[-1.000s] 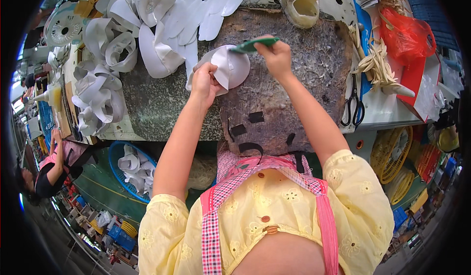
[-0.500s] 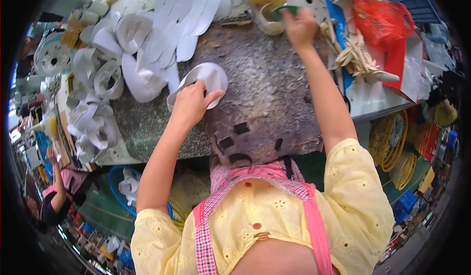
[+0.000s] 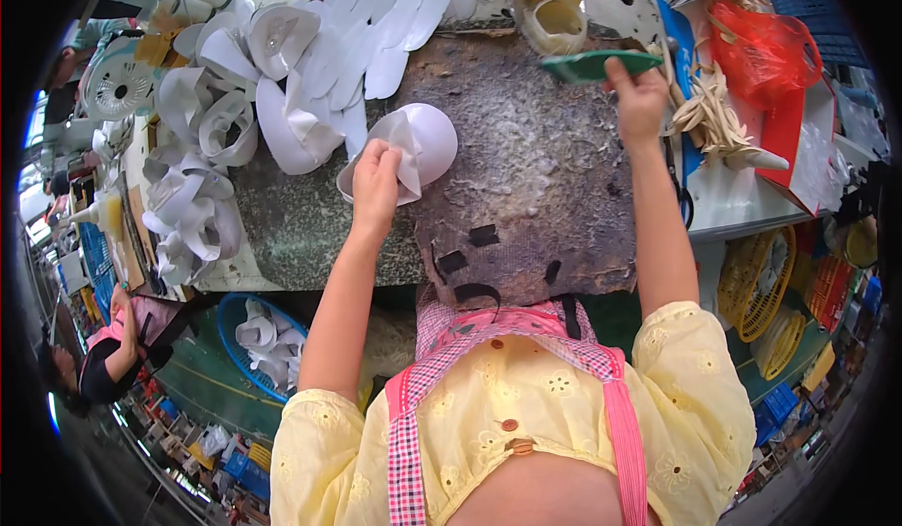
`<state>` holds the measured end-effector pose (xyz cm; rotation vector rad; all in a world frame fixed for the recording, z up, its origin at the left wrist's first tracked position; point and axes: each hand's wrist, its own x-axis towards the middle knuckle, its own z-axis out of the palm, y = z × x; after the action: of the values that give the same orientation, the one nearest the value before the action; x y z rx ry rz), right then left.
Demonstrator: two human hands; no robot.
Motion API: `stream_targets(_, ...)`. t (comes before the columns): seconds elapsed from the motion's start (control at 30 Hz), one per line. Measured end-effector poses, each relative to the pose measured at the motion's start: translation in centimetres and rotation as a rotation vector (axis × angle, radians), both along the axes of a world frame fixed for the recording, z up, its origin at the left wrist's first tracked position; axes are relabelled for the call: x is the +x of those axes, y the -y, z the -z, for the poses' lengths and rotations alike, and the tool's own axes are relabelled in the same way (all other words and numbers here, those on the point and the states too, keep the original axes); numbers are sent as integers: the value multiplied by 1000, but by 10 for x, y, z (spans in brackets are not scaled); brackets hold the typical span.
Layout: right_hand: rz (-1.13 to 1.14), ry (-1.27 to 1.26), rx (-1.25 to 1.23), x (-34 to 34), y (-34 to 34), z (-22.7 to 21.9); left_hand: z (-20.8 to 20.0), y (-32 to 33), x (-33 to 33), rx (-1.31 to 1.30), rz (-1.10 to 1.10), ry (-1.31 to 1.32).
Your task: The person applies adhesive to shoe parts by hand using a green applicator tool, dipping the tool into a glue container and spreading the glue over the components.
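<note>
My left hand point(image 3: 378, 183) is closed on the edge of a white shoe upper point(image 3: 432, 143), a curved piece with a rounded end, lying on the worn dark work board point(image 3: 526, 141). In my right hand point(image 3: 641, 103) is a flat green scraper point(image 3: 597, 66), pinched at its right end and held above the far right part of the board. Just beyond the scraper's left end stands a pot point(image 3: 556, 26) with a yellowish rim; what is inside cannot be made out.
Several more white uppers point(image 3: 225, 136) pile up at the left. Flat white insole-shaped pieces point(image 3: 390, 33) overlap at the back. To the right lie a red plastic bag point(image 3: 761, 52) and a bundle of beige strips point(image 3: 714, 117). A blue basket point(image 3: 235, 343) sits below, and another person point(image 3: 113, 338) is at far left.
My right hand has drawn the green scraper from the pot, toward me and to the right. My left hand keeps hold of the white shoe upper, its fingers closed more tightly.
</note>
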<state>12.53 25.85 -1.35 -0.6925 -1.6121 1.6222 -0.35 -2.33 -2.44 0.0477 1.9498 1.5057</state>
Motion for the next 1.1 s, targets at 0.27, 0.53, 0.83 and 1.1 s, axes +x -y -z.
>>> stream_targets(0.27,-307,-62,-419,-40,120,22,-13,-5,-4,457,-262,492)
stream_targets(0.53,-476,-169,-205,-64,129,36,-10,0,-13,591,-265,670)
stream_targets(0.83,-627,-102,-44,-81,114,32,-10,-3,-19,649,-270,761)
stream_targets(1.1,-597,-85,-55,-81,108,20,-7,-6,-17,624,-318,753)
